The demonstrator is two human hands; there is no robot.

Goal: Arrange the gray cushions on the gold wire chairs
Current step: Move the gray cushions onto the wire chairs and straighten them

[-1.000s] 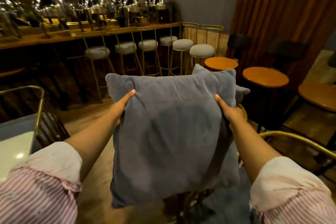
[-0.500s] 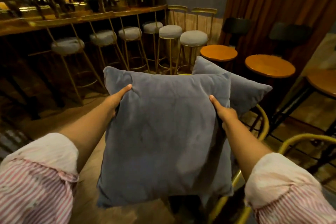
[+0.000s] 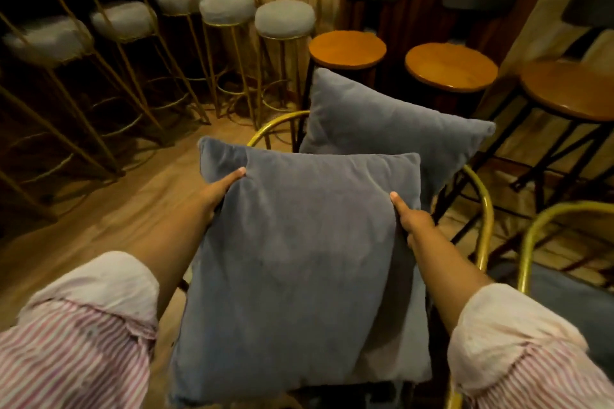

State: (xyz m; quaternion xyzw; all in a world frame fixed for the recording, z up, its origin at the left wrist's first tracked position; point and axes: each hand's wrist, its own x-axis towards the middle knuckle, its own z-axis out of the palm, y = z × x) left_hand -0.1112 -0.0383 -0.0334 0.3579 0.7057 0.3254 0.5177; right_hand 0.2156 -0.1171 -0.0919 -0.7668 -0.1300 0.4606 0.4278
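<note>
I hold a square gray cushion (image 3: 299, 276) in front of me by its two upper sides. My left hand (image 3: 221, 188) grips its left edge and my right hand (image 3: 410, 217) grips its right edge. Just behind it a second gray cushion (image 3: 382, 123) leans upright against the curved back of a gold wire chair (image 3: 478, 196). The held cushion hides that chair's seat. At the right, another gold wire chair (image 3: 531, 242) shows part of its rail, with gray fabric on its seat.
Several gold-legged bar stools with gray round seats (image 3: 285, 18) line the counter at the back left. Round wooden stools (image 3: 347, 49) with dark legs stand behind and to the right of the chair. Wooden floor (image 3: 99, 209) lies open to my left.
My view has tilted downward and the held cushion has come lower, toward the chair. The second cushion behind it and the chair's gold rail are now far more exposed.
</note>
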